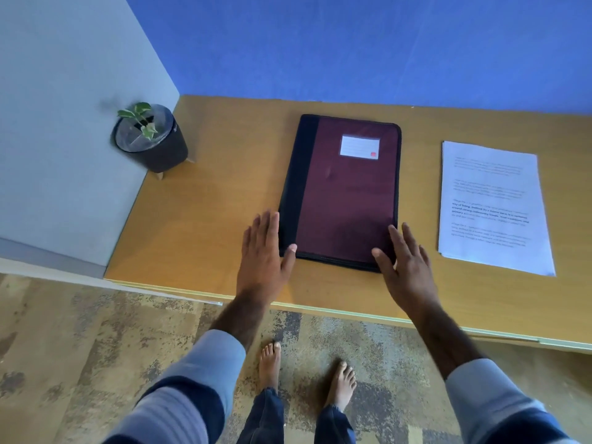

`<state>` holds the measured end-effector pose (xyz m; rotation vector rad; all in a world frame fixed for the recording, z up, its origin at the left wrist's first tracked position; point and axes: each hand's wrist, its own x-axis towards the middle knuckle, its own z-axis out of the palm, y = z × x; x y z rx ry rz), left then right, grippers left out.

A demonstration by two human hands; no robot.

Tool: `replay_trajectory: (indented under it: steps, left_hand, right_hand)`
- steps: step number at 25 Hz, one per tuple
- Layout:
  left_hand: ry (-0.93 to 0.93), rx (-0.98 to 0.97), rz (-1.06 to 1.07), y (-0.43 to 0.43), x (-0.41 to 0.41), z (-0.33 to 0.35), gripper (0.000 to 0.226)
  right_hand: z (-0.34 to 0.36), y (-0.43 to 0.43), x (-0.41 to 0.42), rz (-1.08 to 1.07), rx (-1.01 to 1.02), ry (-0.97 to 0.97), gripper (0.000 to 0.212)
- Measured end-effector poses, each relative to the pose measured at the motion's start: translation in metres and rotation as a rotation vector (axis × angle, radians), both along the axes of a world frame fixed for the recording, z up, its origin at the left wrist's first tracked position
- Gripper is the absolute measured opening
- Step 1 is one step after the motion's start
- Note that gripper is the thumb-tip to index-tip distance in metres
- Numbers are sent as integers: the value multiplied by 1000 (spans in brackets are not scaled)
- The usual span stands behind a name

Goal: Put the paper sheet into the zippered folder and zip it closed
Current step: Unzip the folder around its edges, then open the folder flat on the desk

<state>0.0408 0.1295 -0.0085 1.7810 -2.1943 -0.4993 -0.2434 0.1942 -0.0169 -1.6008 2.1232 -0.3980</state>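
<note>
Both bare hands, left hand point(264, 251) and right hand point(405, 262), fingers spread and empty, flank the closed maroon-and-black zippered fabric folder point(346, 193) near the tabletop's front edge; printed white paper sheet point(493, 206) lies toward the right edge; steady folder, find the zip pull first.

The zippered folder point(347, 193) is matt maroon woven cloth with black trim; the tabletop point(217, 200) is smooth wood laminate. The paper sheet point(491, 203) is matt white.

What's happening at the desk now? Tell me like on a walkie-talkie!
Left hand open, at folder's near-left corner. Right hand open, at near-right corner. Zippered folder closed, flat on desk. Paper sheet lying right of it, untouched. Nothing between them.
</note>
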Motion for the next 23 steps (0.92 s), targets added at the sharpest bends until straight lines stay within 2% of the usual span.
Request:
replay_trajectory:
  steps: [2, 5, 7, 11, 16, 23]
  left_hand:
    - [36, 148, 21, -16, -25, 4, 75]
    - [251, 306, 199, -32, -47, 7, 75]
    - [292, 317, 221, -33, -56, 8, 74]
    - [332, 324, 221, -22, -70, 7, 67]
    - [339, 347, 219, -8, -95, 11, 69]
    - [359, 418, 110, -3, -85, 8, 78]
  right_hand:
    - [7, -13, 8, -159, 29, -98, 68]
    - [17, -29, 16, -284, 34, -227, 57]
    - [21, -31, 15, -360, 19, -269, 53]
    - [26, -22, 7, -426, 9, -233, 47]
    - [30, -17, -11, -517, -39, -284, 51]
    - [65, -21, -3, -736, -338, -456, 38]
